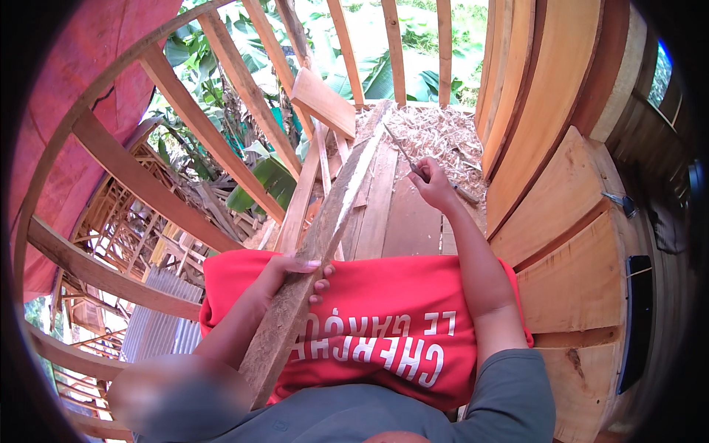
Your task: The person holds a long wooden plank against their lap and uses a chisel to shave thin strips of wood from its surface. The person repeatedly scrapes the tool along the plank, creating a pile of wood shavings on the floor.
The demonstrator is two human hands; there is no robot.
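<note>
A long, rough wooden plank (pixel 329 229) slants from my lap up to the far floor, its edge brightly lit at the far half. My left hand (pixel 292 275) is wrapped round its near part, thumb on top and fingers curling over the right side. Out to the right of the plank, my right hand (pixel 434 184) is closed on a thin, straight tool (pixel 399 145) with a dark handle. The tool's tip points up and left, close to the plank's far end; I cannot tell whether they touch. A red cloth (pixel 377 317) with white lettering covers my lap beneath the plank.
Wood shavings (pixel 436 136) litter the far floorboards. A tool with a wooden handle (pixel 465 194) lies beyond my right wrist. A short board (pixel 323 102) leans near the plank's far end. Slatted railing (pixel 244 81) curves along the left; wooden boards (pixel 565 199) and a dark flat object (pixel 636 325) stand right.
</note>
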